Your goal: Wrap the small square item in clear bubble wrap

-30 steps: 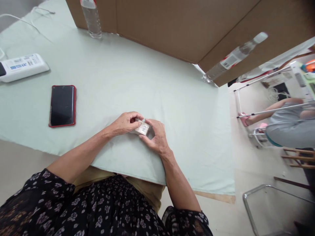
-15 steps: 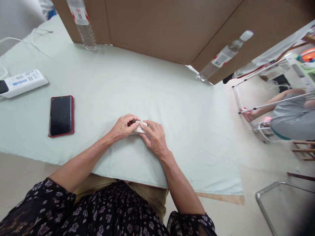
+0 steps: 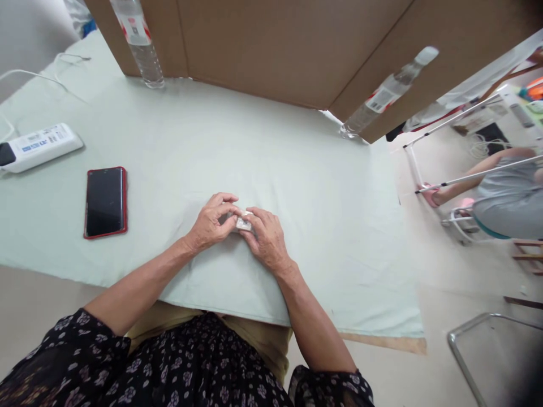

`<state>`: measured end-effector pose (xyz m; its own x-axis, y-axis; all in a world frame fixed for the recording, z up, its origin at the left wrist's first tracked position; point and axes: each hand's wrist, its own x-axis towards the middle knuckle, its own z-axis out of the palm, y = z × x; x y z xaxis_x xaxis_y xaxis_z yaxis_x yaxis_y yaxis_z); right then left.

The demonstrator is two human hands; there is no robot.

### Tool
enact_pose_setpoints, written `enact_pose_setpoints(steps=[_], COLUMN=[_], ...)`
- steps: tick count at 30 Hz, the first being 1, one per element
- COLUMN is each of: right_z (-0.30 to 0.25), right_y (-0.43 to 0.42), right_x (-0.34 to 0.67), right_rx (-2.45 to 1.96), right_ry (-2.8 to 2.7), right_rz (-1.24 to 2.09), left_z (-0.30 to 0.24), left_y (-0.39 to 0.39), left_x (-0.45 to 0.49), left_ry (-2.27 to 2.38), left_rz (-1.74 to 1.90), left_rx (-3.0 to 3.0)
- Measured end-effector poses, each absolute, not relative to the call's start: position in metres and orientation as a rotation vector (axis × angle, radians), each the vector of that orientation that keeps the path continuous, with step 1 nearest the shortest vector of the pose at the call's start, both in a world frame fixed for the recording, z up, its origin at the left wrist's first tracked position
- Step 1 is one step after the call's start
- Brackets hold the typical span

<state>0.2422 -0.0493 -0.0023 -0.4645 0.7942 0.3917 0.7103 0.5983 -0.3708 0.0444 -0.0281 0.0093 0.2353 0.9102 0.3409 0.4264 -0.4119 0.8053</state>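
Note:
A small, pale, shiny packet-like block (image 3: 243,223) is between my two hands, low over the near part of the cloth-covered table (image 3: 254,147). My left hand (image 3: 214,222) has its thumb and fingertips closed at the block's left end. My right hand (image 3: 266,234) grips its right side, thumb below and fingers above. Fingers cover much of the block, so its exact kind cannot be made out. To the left of my hands lies a dark-screened phone (image 3: 105,202) in a red case.
A white power strip (image 3: 44,148) with a cable sits at the left. Two clear bottles (image 3: 146,59) (image 3: 384,97) stand against a brown cardboard panel (image 3: 271,51) at the back. Rightward, beyond the table edge, are a seated person's leg (image 3: 475,178) and a metal chair frame (image 3: 456,350).
My left fingers have shifted slightly on the block, the index finger now lifted and reaching over its left end. My right hand stays nearly in place. The view has moved a little.

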Motion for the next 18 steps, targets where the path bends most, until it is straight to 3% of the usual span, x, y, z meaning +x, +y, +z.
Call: enact_pose_setpoints(steps=[18], right_z=[-0.0069], right_y=[-0.0501], right_x=[0.2426], right_rx=[-1.169], right_ry=[-2.266], right_rz=[0.165], left_z=[0.0155], left_y=[-0.0277], left_x=[0.042], left_ry=[1.16], left_rz=[1.053], left_rx=[1.703])
